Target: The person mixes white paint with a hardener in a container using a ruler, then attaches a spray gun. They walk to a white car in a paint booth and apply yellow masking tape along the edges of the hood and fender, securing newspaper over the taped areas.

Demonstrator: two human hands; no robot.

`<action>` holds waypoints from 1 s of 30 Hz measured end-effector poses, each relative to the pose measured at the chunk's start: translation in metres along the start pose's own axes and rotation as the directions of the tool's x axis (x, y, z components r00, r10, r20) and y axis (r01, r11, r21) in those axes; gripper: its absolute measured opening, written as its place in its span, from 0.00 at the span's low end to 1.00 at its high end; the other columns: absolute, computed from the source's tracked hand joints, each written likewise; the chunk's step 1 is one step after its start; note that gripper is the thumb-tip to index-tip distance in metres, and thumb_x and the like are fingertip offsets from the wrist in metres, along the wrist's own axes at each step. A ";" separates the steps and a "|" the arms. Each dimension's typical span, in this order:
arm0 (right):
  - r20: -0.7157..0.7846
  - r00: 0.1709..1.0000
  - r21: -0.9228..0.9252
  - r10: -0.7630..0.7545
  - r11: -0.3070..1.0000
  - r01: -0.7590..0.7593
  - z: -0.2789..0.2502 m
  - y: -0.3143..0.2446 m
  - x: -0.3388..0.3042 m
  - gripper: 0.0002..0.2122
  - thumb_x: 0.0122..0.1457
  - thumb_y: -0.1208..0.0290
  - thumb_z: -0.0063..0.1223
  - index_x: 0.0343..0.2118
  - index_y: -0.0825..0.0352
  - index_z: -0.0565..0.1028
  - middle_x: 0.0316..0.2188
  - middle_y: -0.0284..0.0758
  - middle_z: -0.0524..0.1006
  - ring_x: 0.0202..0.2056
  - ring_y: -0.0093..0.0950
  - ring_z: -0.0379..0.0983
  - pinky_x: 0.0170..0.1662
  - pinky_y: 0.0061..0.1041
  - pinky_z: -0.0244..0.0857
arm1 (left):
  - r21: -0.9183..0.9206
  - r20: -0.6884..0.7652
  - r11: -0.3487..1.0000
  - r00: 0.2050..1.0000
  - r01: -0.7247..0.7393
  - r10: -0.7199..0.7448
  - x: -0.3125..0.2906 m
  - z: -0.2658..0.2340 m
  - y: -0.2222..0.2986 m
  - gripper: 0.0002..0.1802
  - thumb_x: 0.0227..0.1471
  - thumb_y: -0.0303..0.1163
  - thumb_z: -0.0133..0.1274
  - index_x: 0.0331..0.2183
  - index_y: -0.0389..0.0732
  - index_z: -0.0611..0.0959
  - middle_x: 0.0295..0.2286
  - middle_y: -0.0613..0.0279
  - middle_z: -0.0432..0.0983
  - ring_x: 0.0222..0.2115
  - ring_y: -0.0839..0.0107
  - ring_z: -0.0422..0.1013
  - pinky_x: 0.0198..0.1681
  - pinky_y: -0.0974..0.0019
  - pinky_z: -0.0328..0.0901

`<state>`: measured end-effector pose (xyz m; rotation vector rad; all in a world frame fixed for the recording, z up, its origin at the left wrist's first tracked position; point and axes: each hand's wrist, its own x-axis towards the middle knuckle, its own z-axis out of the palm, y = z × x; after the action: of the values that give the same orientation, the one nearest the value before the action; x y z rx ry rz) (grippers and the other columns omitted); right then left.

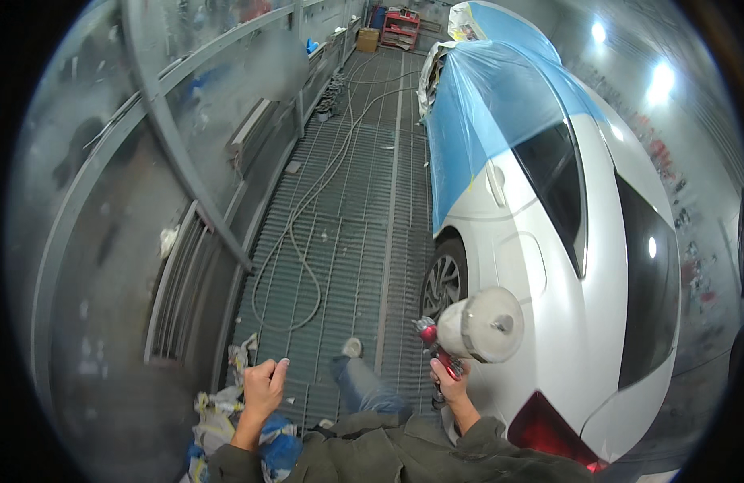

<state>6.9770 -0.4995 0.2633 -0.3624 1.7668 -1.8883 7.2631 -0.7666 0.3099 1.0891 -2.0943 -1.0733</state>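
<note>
My right hand (451, 381) is wrapped round the handle of a paint spray gun (447, 361) with a red and silver body. On top of the gun sits a large whitish cup (492, 324), tilted toward the car. The gun is held beside the rear side of a white car (509, 266), near its rear wheel (444, 278). From this view I cannot tell whether the gun touches the car. My left hand (265, 386) is a loose fist with the thumb up, over the floor grating, and nothing shows in it.
Blue masking film (468, 137) covers the car's front part. A hose (295, 213) loops along the floor grating (348, 241). Crumpled masking waste (219, 423) lies at lower left by the grey wall (114, 266). A red cart (401, 30) and a cardboard box (367, 39) stand far ahead.
</note>
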 end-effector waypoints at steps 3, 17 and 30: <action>-0.098 0.993 0.055 -0.065 0.996 0.071 0.030 -0.008 0.093 0.06 0.60 0.79 0.59 0.28 0.67 0.73 0.18 0.28 0.72 0.17 0.19 0.67 0.21 0.21 0.61 | -0.058 0.061 0.998 0.998 -0.019 0.022 0.119 0.015 0.003 0.23 0.60 0.33 0.56 0.16 0.35 0.73 0.12 0.56 0.73 0.12 0.65 0.70 0.18 0.62 0.61; -0.030 0.954 0.220 -0.298 0.929 0.297 0.206 -0.149 0.560 0.13 0.59 0.77 0.55 0.46 0.76 0.73 0.39 0.41 0.77 0.39 0.32 0.77 0.46 0.40 0.76 | 0.349 0.199 0.711 0.694 0.610 -0.692 0.309 0.166 -0.266 0.33 0.49 0.35 0.65 0.54 0.36 0.72 0.44 0.47 0.75 0.43 0.51 0.73 0.42 0.51 0.68; -0.105 0.981 0.159 -0.163 0.971 0.178 0.270 -0.188 0.955 0.25 0.51 0.76 0.54 0.55 0.74 0.68 0.43 0.40 0.75 0.42 0.31 0.74 0.54 0.48 0.70 | 0.259 0.655 0.719 0.430 0.645 -0.622 0.834 0.275 -0.318 0.25 0.48 0.27 0.65 0.49 0.38 0.77 0.42 0.48 0.77 0.45 0.51 0.74 0.46 0.50 0.70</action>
<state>6.2947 -1.2410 0.3298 -0.3816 1.6641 -2.1901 6.7513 -1.4740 -0.0214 1.7399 -2.1973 -2.2026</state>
